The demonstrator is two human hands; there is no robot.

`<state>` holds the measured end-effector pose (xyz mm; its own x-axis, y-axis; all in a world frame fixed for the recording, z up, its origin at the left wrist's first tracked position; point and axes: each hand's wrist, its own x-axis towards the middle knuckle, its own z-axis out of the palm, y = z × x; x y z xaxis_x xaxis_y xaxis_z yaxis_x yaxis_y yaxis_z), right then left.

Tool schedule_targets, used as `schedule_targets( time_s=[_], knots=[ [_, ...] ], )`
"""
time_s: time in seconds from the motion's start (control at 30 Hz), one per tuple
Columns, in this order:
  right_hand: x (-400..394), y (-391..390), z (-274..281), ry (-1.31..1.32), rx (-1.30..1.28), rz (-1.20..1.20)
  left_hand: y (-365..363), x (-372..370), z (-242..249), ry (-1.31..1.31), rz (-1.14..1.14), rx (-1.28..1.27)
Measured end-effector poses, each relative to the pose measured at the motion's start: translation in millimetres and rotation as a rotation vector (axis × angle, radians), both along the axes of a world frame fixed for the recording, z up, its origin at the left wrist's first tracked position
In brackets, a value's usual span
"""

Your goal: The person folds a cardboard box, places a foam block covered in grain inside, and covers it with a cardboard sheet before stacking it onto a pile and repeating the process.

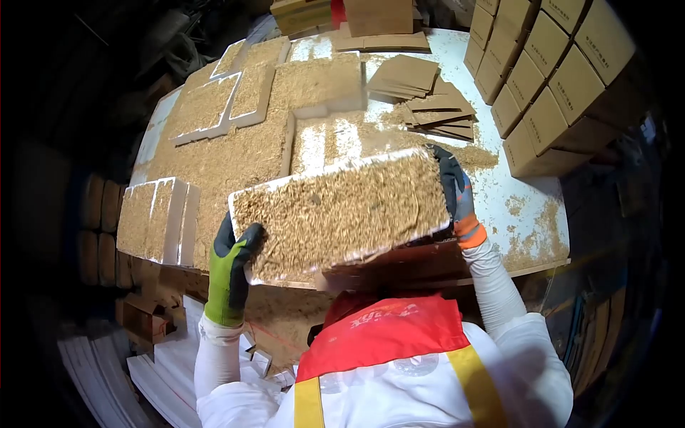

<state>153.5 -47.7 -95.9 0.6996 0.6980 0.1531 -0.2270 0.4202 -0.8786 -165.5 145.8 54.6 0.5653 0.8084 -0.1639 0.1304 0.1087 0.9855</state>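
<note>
Between my two gloved hands is a white-rimmed tray [339, 214], its top covered with loose tan flakes like wood shavings or husks. It is tilted, with the right end higher in the view. My left hand [234, 267], in a green and black glove, grips the left end with the thumb over the near edge. At the opposite end, my right hand [453, 189], in a dark blue-grey glove with an orange cuff, is closed around the side. Some fingers are hidden behind the tray. Partly covered by it is a brown cardboard piece [399, 265] at the table edge.
Similar flake-covered trays [207, 107] lie at the table's back left, and more white trays [151, 221] at its left edge. Flat cardboard sheets [439, 107] lie beyond my right hand. Stacked cartons [556, 93] stand at right. White strips [164, 371] lie below left.
</note>
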Motion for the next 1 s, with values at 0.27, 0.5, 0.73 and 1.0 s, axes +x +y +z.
schedule_targets(
  time_s=[0.27,0.5,0.73,1.0],
  knots=[
    [-7,13,2,-0.504,-0.234,-0.035,4,-7,-15,0.13,-0.065,-0.132],
    [-4,6,21,-0.33,-0.326,0.159,-9,-10,-63,0.823,-0.146,0.887],
    [-6,20,38,-0.682,-0.482,0.159,0,-20,-86,0.51,-0.004,0.575],
    [-18,40,62,-1.429,-0.672,0.038,201,15,-270,-0.083,0.337,-0.73]
  ],
)
